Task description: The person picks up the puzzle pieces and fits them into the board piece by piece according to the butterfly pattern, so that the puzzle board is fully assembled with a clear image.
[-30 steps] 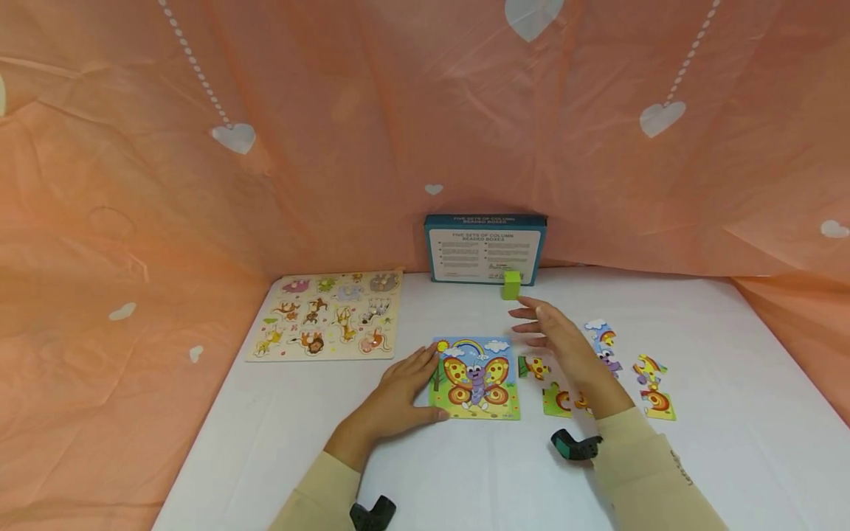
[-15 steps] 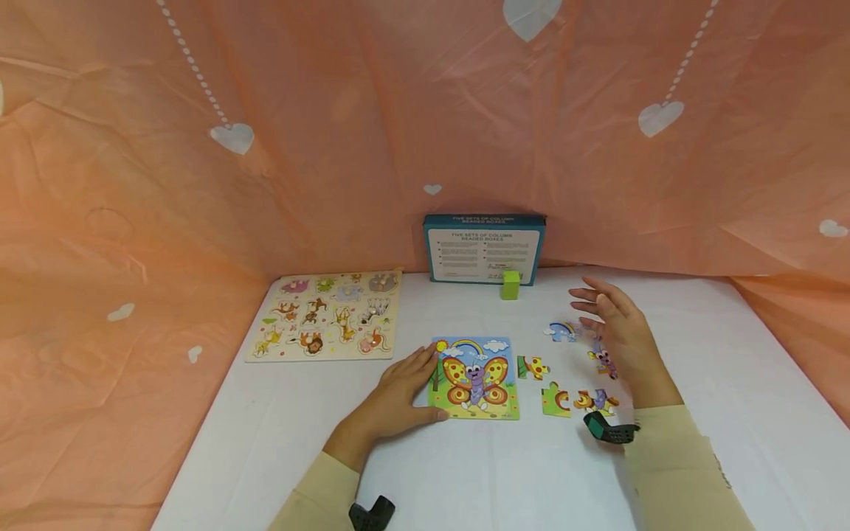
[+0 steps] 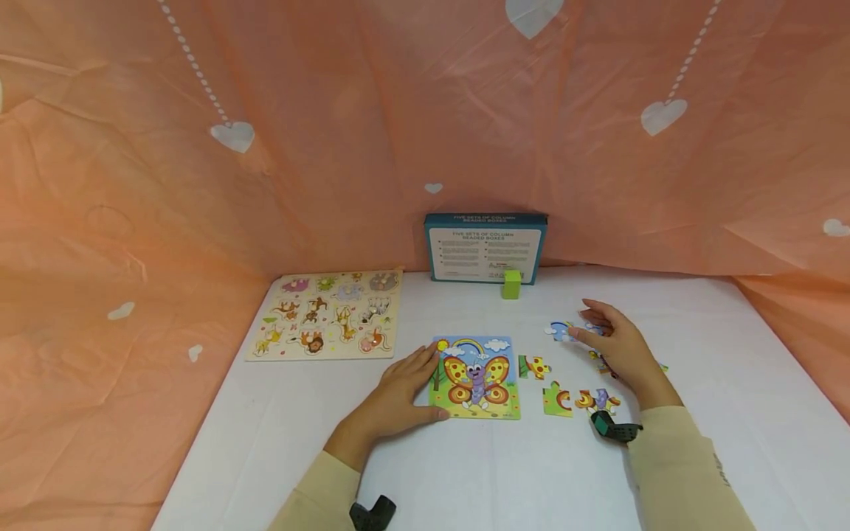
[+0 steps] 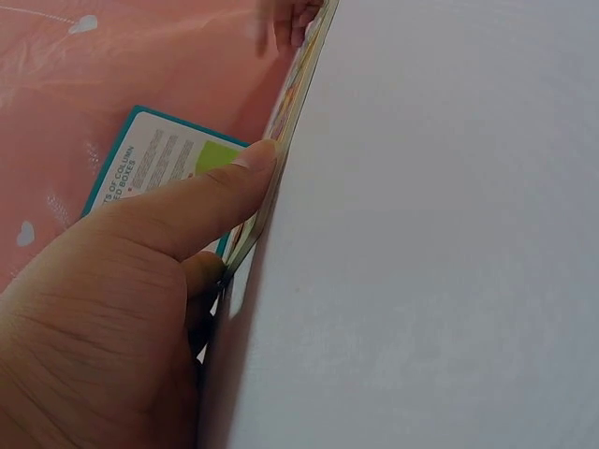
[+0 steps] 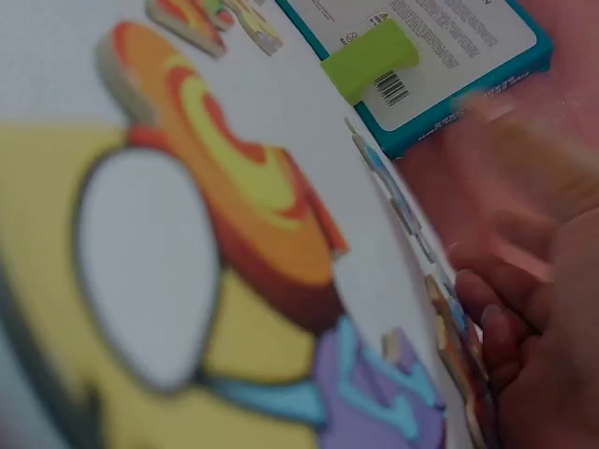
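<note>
My left hand [image 3: 398, 394] rests along the left side of a square butterfly picture board [image 3: 475, 383]. Its fingers lie at the upper left and its thumb [image 4: 211, 201] presses the near edge. My right hand [image 3: 624, 354] is over loose jigsaw pieces right of the board, fingers loosely bent and thumb near a rainbow piece [image 3: 561, 331]. It covers part of the neighbouring pieces. A yellow wing piece [image 3: 533, 367], a green corner piece [image 3: 556, 400] and an orange-and-purple piece [image 3: 598, 400] lie nearer. In the right wrist view, an orange-swirl piece [image 5: 281, 262] looms close and blurred.
A wooden animal puzzle [image 3: 325, 317] lies at the back left. Behind the picture board stands a teal-edged box [image 3: 485, 251], with a green block [image 3: 510, 285] before it. The white tabletop [image 3: 491, 472] meets a peach cloth [image 3: 365, 147] with white hearts.
My right hand has moved right from near the green block, then its fingers have come down over the upper loose pieces. My left hand and the picture board have stayed put.
</note>
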Demonstrator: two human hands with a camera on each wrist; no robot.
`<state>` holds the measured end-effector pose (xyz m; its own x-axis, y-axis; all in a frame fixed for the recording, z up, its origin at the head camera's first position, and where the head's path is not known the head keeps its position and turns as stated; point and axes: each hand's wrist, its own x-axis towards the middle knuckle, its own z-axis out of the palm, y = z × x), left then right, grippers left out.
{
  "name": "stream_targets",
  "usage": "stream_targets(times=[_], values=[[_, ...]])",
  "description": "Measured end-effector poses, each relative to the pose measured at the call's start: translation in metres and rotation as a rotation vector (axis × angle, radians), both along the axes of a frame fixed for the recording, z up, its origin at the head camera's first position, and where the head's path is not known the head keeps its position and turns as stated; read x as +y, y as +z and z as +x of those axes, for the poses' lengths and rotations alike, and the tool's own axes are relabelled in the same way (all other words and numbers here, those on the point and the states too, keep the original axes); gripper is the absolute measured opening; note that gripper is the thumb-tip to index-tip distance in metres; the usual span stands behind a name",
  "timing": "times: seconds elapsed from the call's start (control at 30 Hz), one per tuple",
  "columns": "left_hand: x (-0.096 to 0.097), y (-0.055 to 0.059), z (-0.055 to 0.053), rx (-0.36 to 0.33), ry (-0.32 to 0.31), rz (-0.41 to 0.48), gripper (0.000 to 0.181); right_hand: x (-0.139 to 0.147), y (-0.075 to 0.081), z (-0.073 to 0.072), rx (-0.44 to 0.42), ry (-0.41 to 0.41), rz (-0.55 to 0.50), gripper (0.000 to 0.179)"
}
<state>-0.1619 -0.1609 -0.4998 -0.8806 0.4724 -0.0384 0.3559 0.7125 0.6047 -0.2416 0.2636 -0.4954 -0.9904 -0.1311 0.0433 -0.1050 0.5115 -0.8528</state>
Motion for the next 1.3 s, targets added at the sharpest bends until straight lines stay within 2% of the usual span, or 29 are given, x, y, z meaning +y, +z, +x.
stream_targets(times=[0.17, 0.3, 0.43, 0.7, 0.97, 1.07, 1.3], values=[[0.0, 0.001, 0.0, 0.004, 0.0, -0.004, 0.1, -0.004, -0.001, -0.004, 0.063, 0.072, 0.183, 0.062], [0.0, 0.002, 0.0, 0.003, -0.004, -0.006, 0.1, -0.006, 0.0, -0.002, 0.082, 0.079, 0.207, 0.045], [0.0, 0.003, 0.001, 0.002, -0.008, -0.007, 0.099, -0.008, 0.003, -0.001, 0.071, 0.065, 0.173, 0.036], [0.0, 0.003, 0.001, 0.002, -0.007, -0.011, 0.099, -0.009, 0.006, 0.002, -0.023, 0.011, 0.11, 0.039], [0.0, 0.003, 0.001, 0.002, -0.007, -0.009, 0.1, -0.01, 0.013, 0.006, -0.054, 0.008, 0.013, 0.029], [0.0, 0.003, 0.001, 0.008, -0.012, -0.013, 0.101, -0.012, 0.018, 0.007, -0.047, 0.015, -0.002, 0.025], [0.0, 0.004, 0.001, 0.009, -0.013, -0.009, 0.101, -0.024, 0.03, 0.009, -0.024, 0.049, -0.126, 0.024]])
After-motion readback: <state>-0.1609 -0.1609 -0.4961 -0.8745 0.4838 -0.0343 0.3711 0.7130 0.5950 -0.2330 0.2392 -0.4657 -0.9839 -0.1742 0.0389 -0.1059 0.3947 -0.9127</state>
